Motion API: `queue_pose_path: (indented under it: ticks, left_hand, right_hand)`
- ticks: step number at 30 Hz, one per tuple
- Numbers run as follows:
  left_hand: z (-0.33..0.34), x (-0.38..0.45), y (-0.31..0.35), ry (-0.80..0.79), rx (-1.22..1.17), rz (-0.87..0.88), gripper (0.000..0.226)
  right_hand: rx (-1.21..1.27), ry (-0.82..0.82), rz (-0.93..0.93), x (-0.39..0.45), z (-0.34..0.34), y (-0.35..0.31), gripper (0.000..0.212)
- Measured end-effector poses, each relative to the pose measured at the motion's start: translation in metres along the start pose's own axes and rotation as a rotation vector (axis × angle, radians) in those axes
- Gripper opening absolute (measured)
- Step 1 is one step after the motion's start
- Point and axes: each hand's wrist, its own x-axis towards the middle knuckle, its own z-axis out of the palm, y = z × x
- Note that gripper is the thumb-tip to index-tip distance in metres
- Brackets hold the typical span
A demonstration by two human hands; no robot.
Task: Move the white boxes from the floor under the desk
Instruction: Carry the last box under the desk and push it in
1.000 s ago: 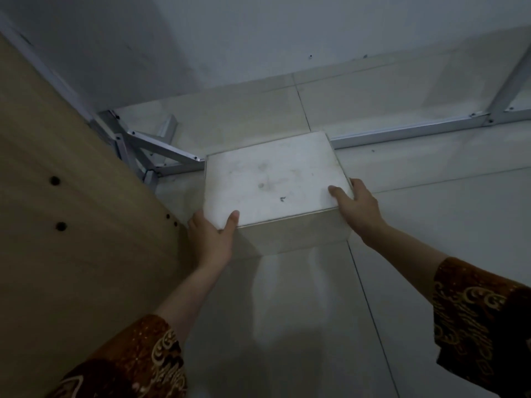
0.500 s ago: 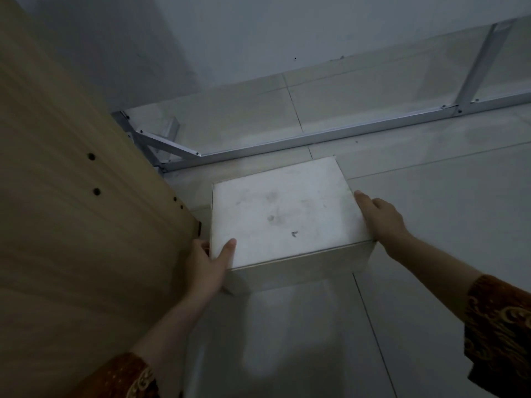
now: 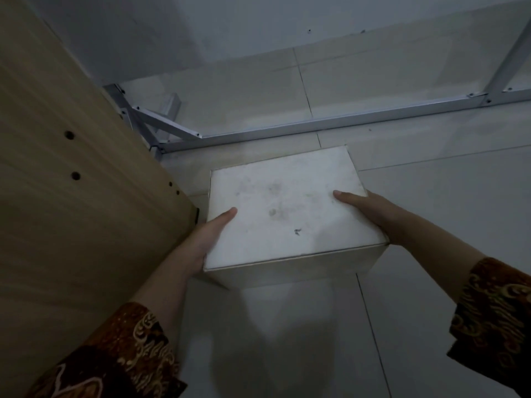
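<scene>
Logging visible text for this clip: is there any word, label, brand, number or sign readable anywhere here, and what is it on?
None can be read.
White box, held between left hand and right hand: only smudges and a small dark mark on the lid, no print.
Wooden panel: plain grain and drilled holes, no label.
Metal frame, floor tiles and wall: no markings.
Sleeves: patterned swirls, not lettering.
</scene>
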Motion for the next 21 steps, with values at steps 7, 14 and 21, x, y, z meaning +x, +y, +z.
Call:
queue_pose_path:
  ticks: [7, 14, 21]
  left_hand:
    - [0.004, -0.047, -0.014, -0.017, -0.060, -0.034, 0.026]
    - [0.005, -0.120, -0.013, -0.064, -0.068, -0.004, 0.036]
    - [0.003, -0.211, -0.025, -0.163, -0.020, 0.040, 0.035]
  right_hand:
    - [-0.027, 0.011, -0.022, -0.050, -0.002, 0.004, 0.041]
    - [-0.008, 0.080, -0.098, -0.157, 0.000, 0.003, 0.030]
    - [0.033, 0.165, -0.113, -0.267, 0.012, 0.032, 0.032]
